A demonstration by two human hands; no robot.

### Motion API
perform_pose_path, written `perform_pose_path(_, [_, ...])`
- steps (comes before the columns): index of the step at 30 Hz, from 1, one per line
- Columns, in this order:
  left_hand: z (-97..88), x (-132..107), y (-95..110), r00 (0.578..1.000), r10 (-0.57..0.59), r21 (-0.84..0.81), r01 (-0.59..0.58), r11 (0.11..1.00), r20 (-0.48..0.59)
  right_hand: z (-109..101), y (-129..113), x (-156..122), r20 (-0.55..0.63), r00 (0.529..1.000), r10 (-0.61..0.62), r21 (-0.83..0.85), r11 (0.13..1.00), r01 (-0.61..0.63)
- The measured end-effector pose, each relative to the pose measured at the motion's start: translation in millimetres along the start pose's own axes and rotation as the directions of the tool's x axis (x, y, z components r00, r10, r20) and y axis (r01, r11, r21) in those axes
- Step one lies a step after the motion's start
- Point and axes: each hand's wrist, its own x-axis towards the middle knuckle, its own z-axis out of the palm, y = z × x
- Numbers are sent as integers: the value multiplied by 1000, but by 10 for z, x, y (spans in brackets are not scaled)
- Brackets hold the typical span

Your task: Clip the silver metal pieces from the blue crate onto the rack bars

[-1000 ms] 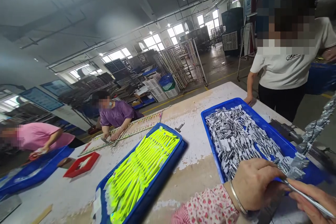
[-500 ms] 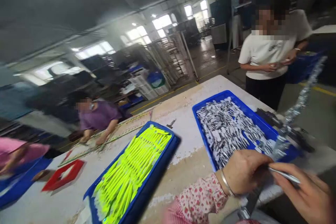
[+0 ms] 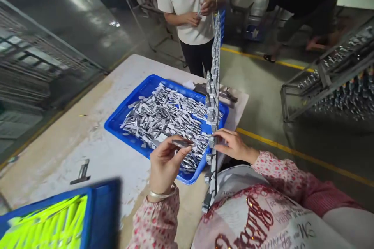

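My left hand [image 3: 166, 163] pinches a slim, dark silver spindle-shaped piece [image 3: 179, 143] between thumb and fingers, above the near edge of a blue tray [image 3: 122, 134]. Heaped in that tray are many similar silver pieces [image 3: 163, 113] with white tabs. A long upright bar [image 3: 216, 85] lined with silver clips and pieces rises in front of me, crossing the tray's right side. At its lower half, my right hand [image 3: 233, 146] has thumb and fingers closed on one of the silver clips [image 3: 211, 142].
A second blue tray [image 3: 105, 210] of neon yellow pieces [image 3: 49, 225] lies at the lower left. Metal clamps [image 3: 83, 173] rest on the table [image 3: 32, 186]. A person in a white shirt [image 3: 189, 4] stands across the table; another bends behind. At right is a loaded metal rack [image 3: 324, 81].
My view has swung right and down. My hands, close together before, are now apart: the left holds the silver piece over the tray, the right is at the bar, which now stands nearly upright.
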Motion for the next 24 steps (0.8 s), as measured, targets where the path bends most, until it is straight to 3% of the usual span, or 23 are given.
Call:
perform_pose_path(3, [104,52,-67,1000,3,9,-3,1000,12,125,16,23,106,994,7,-203,979,14])
perform_pose_path(7, [174,124,-117,999,37,99,-39,994,15,276,40,107,125,991,41,-342,940,4])
perform_pose_path(14, [186,142,-149,988,138,185,-148,971,67,357,125,133,162,987,11,-353,934,47])
perform_pose_path(24, [200,171,-38,920,252,381,-358,852,301,343,162,143,199,980,-11,-354,932,82])
